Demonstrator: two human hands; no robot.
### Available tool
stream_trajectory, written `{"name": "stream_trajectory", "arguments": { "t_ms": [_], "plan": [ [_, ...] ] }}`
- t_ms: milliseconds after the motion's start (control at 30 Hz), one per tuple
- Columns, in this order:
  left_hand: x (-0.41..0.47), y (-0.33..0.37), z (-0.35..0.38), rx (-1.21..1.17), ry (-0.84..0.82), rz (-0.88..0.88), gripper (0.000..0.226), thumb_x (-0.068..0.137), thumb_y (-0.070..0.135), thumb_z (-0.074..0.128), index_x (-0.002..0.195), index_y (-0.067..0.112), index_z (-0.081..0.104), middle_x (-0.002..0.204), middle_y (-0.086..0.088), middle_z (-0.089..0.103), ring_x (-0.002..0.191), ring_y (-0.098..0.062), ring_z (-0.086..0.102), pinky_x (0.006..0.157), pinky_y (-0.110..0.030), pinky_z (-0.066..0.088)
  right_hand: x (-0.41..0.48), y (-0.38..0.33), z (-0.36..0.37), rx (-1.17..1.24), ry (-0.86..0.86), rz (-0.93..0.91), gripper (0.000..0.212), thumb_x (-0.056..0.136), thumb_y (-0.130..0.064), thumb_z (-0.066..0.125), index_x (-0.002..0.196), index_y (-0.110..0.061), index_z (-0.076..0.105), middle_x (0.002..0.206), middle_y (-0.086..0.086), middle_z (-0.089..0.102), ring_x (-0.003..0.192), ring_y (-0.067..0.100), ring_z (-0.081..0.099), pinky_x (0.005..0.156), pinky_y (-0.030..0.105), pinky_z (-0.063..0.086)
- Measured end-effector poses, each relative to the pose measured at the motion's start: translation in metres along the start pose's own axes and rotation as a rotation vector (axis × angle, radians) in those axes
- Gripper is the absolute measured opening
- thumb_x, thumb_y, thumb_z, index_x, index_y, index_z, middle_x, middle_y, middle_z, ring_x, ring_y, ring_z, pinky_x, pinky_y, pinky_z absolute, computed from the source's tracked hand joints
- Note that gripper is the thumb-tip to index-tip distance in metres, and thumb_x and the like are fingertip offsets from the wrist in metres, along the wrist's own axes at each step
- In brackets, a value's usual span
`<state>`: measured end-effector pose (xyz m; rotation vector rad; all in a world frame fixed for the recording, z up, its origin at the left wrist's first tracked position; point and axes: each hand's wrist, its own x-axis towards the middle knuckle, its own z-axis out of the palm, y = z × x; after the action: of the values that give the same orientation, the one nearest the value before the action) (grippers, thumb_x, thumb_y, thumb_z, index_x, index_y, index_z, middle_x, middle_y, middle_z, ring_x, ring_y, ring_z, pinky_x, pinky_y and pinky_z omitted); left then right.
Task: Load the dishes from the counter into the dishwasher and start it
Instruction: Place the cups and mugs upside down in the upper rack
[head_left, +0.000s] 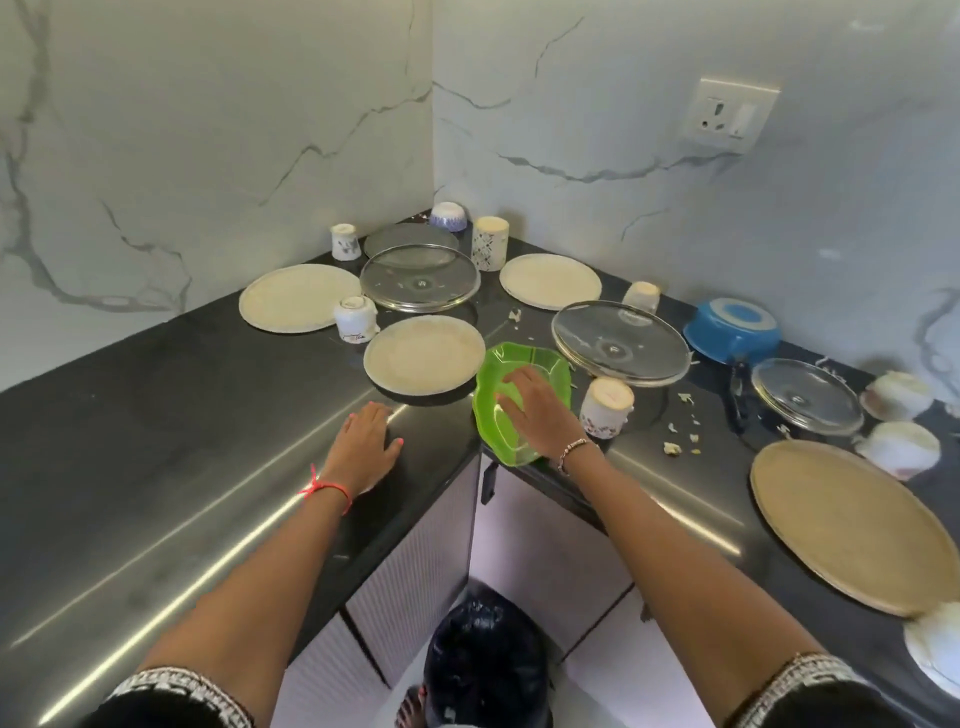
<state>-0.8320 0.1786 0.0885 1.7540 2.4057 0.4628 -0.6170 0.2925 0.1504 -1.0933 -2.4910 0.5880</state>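
Gripping a green dish (498, 374) at the inner corner of the dark bench (156, 415), the right hand (535, 410) has its fingers curled into the dish's hollow, while the thumb is hidden behind the rim. The dish looks tilted, its far rim raised and its near end jutting out past the bench edge below the wrist. The left hand (366, 441) holds nothing: it lies flat, palm down with fingers straight, on the bench edge to the left of the dish. Just beyond its fingertips sits a cream plate (423, 353), whose right rim comes close to the green dish. Farther beyond that hand are an upturned white cup (356, 317), a second cream plate (298, 296) and a glass lid (418, 278). Just to the right of the right hand stands an upturned flowered cup (605, 405), near the dish though I cannot tell if they touch. Beyond that cup lies a large glass lid (621, 343). Farther right of the hand come a blue pan (732, 330) turned upside down, a smaller glass lid (805, 395) and a big tan plate (852, 525) — food scraps (672, 447) are scattered on the bench between them and the flowered cup. Below both forearms, on the floor in front of the cabinet doors, is a black bag (483, 654).
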Motion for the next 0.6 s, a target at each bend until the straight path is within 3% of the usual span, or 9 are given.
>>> {"name": "stream_trajectory", "arguments": {
  "t_ms": [233, 400, 500, 600],
  "plan": [
    [0.082, -0.050, -0.013, -0.059, 0.058, -0.072, 0.033, 0.088, 0.018, 0.056, 0.117, 0.003, 0.053, 0.122, -0.014, 0.052, 0.116, -0.030, 0.047, 0.101, -0.036, 0.032, 0.106, 0.007, -0.004, 0.026, 0.054, 0.067, 0.030, 0.095, -0.017, 0.049, 0.115, 0.005, 0.054, 0.119, 0.019, 0.050, 0.114, 0.032, 0.049, 0.095, 0.033, 0.035],
    [0.123, -0.079, -0.017, -0.043, 0.065, -0.230, 0.043, 0.092, 0.016, 0.049, 0.131, -0.001, 0.044, 0.140, -0.018, 0.041, 0.132, -0.031, 0.035, 0.112, -0.042, 0.025, 0.164, 0.011, -0.006, 0.003, 0.038, 0.057, 0.034, 0.096, -0.020, 0.046, 0.119, 0.004, 0.051, 0.124, 0.020, 0.048, 0.115, 0.032, 0.045, 0.096, 0.033, 0.035],
    [0.145, -0.094, -0.015, -0.067, 0.082, -0.314, 0.043, 0.093, 0.014, 0.047, 0.132, -0.002, 0.042, 0.141, -0.018, 0.039, 0.132, -0.031, 0.034, 0.113, -0.043, 0.024, 0.200, 0.022, -0.004, 0.040, 0.062, 0.060, 0.029, 0.094, -0.014, 0.051, 0.113, 0.007, 0.054, 0.116, 0.022, 0.051, 0.109, 0.033, 0.049, 0.091, 0.025, 0.032],
    [0.161, -0.097, -0.009, -0.092, 0.092, -0.388, 0.043, 0.094, 0.015, 0.047, 0.133, -0.002, 0.041, 0.141, -0.017, 0.039, 0.132, -0.032, 0.034, 0.112, -0.044, 0.025, 0.232, 0.035, -0.004, 0.040, 0.073, 0.059, 0.028, 0.093, -0.016, 0.051, 0.112, 0.005, 0.055, 0.115, 0.021, 0.051, 0.106, 0.032, 0.050, 0.088, 0.026, 0.034]
  ]
}}
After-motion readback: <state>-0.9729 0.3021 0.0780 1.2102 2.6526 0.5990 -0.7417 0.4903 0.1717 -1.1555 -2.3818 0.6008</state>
